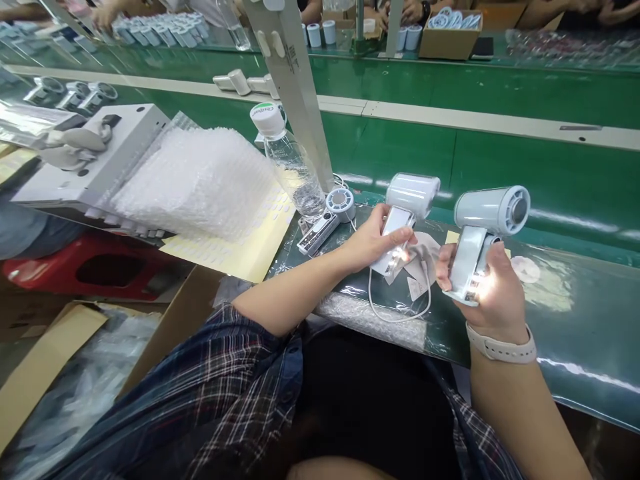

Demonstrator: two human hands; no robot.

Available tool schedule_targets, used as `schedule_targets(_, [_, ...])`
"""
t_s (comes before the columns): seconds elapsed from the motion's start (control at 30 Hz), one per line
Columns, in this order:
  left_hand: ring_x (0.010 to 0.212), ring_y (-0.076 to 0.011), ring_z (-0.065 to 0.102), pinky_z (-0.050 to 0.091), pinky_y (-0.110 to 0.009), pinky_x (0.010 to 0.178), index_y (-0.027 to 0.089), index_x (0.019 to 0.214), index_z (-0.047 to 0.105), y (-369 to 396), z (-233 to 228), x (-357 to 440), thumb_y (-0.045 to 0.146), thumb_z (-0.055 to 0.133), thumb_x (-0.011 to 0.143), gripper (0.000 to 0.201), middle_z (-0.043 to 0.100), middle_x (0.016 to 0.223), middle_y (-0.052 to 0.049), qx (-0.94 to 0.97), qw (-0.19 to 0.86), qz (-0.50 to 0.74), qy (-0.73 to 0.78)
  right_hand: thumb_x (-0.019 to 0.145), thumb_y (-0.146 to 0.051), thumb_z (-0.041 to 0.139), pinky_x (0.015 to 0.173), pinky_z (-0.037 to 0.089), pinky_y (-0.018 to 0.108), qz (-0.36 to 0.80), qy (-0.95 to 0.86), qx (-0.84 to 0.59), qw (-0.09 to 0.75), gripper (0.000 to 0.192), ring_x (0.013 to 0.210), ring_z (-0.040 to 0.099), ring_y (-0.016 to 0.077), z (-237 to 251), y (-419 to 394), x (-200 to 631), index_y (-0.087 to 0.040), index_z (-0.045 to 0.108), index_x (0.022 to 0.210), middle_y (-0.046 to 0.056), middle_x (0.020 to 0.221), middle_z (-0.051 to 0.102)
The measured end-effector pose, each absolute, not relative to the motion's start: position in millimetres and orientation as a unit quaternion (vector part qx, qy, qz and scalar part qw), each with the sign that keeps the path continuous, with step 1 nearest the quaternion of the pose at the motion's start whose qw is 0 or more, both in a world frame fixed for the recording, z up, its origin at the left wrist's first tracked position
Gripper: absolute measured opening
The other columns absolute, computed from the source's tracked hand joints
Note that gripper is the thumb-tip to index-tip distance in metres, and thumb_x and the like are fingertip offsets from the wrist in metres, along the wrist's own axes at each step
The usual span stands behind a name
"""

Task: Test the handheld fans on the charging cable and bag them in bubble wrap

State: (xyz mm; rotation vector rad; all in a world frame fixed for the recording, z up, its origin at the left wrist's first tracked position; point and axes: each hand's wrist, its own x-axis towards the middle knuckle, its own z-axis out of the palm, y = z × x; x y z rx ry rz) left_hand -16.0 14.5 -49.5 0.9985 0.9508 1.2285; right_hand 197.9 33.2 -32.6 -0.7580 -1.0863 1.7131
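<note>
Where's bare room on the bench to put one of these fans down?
Bare mat lies right of the right hand, and the green belt behind both fans is bare. It is crowded left of the left hand: third fan, water bottle, bubble wrap.

One head-worn camera looks forward and down, close over the green workbench (575, 320).

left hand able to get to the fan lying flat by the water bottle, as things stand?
Probably not right away: the left hand is already gripping a white fan. The lying fan sits close beside it by the water bottle, with nothing between.
</note>
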Motion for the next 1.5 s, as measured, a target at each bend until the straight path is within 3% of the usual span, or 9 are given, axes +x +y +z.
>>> schedule_targets(0.1, [0.063, -0.0224, 0.073, 0.057, -0.034, 0.056, 0.024, 0.111, 0.033, 12.3, -49.2, -13.6, 0.076, 0.066, 0.088, 0.065, 0.075, 0.095, -0.009, 0.422, 0.654, 0.518, 0.354, 0.086, -0.07, 0.077, 0.069, 0.066, 0.04, 0.717, -0.422, -0.3, 0.467, 0.051, 0.085, 0.075, 0.0264, -33.1, 32.4, 198.2, -0.024, 0.079, 0.106, 0.01, 0.098, 0.077])
schedule_targets(0.2, [0.072, -0.0243, 0.078, 0.062, -0.036, 0.062, 0.025, 0.11, 0.033, 8.6, -46.2, -14.4, 0.069, 0.068, 0.09, 0.06, 0.076, 0.1, -0.008, 0.44, 0.68, 0.511, 0.287, 0.087, -0.067, 0.079, 0.076, 0.069, 0.046, 0.723, -0.434, -0.28, 0.459, 0.051, 0.099, 0.077, 0.032, -33.2, 25.6, 197.2, -0.026, 0.081, 0.117, 0.01, 0.109, 0.08])
schedule_targets(0.37, [0.086, -0.0245, 0.08, 0.066, -0.039, 0.074, 0.025, 0.12, 0.037, 0.9, -36.5, -17.9, 0.061, 0.072, 0.094, 0.056, 0.076, 0.103, -0.008, 0.481, 0.659, 0.522, 0.249, 0.095, -0.051, 0.077, 0.081, 0.068, 0.05, 0.676, -0.434, -0.285, 0.523, 0.03, 0.1, 0.079, 0.0322, -35.7, 15.9, 196.4, -0.027, 0.08, 0.111, 0.008, 0.112, 0.081])
schedule_targets(0.5, [0.094, -0.0233, 0.077, 0.062, -0.041, 0.089, 0.02, 0.125, 0.052, -1.7, -25.9, -15.4, 0.051, 0.09, 0.08, 0.067, 0.074, 0.111, -0.011, 0.43, 0.675, 0.535, 0.271, 0.097, -0.05, 0.071, 0.087, 0.065, 0.054, 0.702, -0.413, -0.276, 0.51, 0.028, 0.098, 0.076, 0.0316, -31.2, 18.3, 191.1, -0.027, 0.079, 0.11, 0.008, 0.109, 0.078])
schedule_targets(0.7, [0.092, -0.0176, 0.072, 0.058, -0.032, 0.086, 0.015, 0.111, 0.061, -1.1, -22.8, -13.5, 0.055, 0.096, 0.072, 0.065, 0.071, 0.104, -0.008, 0.431, 0.696, 0.503, 0.277, 0.091, -0.054, 0.067, 0.065, 0.057, 0.034, 0.737, -0.399, -0.255, 0.483, 0.03, 0.073, 0.064, 0.0206, -21.8, 21.7, 182.8, -0.025, 0.076, 0.091, 0.005, 0.08, 0.068])
schedule_targets(0.9, [0.095, -0.0236, 0.077, 0.063, -0.036, 0.081, 0.02, 0.126, 0.058, -0.8, -31.2, -12.4, 0.071, 0.066, 0.095, 0.06, 0.076, 0.104, -0.01, 0.434, 0.725, 0.47, 0.256, 0.088, -0.059, 0.066, 0.059, 0.054, 0.035, 0.745, -0.387, -0.261, 0.477, 0.04, 0.07, 0.064, 0.0231, -25.0, 21.9, 185.1, -0.02, 0.076, 0.092, 0.008, 0.081, 0.069])
schedule_targets(1.1, [0.112, -0.0282, 0.077, 0.063, -0.042, 0.094, 0.022, 0.144, 0.047, 1.8, -31.1, -17.5, 0.051, 0.077, 0.094, 0.065, 0.075, 0.125, -0.014, 0.45, 0.709, 0.478, 0.259, 0.085, -0.054, 0.075, 0.062, 0.06, 0.04, 0.694, -0.383, -0.293, 0.534, 0.036, 0.076, 0.068, 0.0258, -24.7, 21.7, 191.8, -0.022, 0.077, 0.103, 0.009, 0.089, 0.072])
schedule_targets(1.23, [0.109, -0.0254, 0.077, 0.062, -0.039, 0.094, 0.019, 0.131, 0.052, 4.8, -33.5, -21.6, 0.047, 0.09, 0.083, 0.067, 0.077, 0.116, -0.012, 0.461, 0.677, 0.491, 0.296, 0.089, -0.044, 0.074, 0.07, 0.065, 0.043, 0.656, -0.362, -0.306, 0.587, 0.028, 0.085, 0.074, 0.0271, -21.7, 21.6, 189.5, -0.024, 0.078, 0.108, 0.009, 0.099, 0.076])
schedule_targets(1.5, [0.096, -0.02, 0.076, 0.06, -0.033, 0.086, 0.018, 0.12, 0.055, 6.8, -30.4, -22.3, 0.044, 0.093, 0.077, 0.064, 0.076, 0.105, -0.008, 0.476, 0.677, 0.471, 0.306, 0.088, -0.025, 0.062, 0.055, 0.061, 0.039, 0.594, -0.367, -0.379, 0.607, 0.017, 0.072, 0.073, 0.0252, -26.9, 26.8, 187.8, -0.02, 0.077, 0.095, 0.008, 0.085, 0.076])
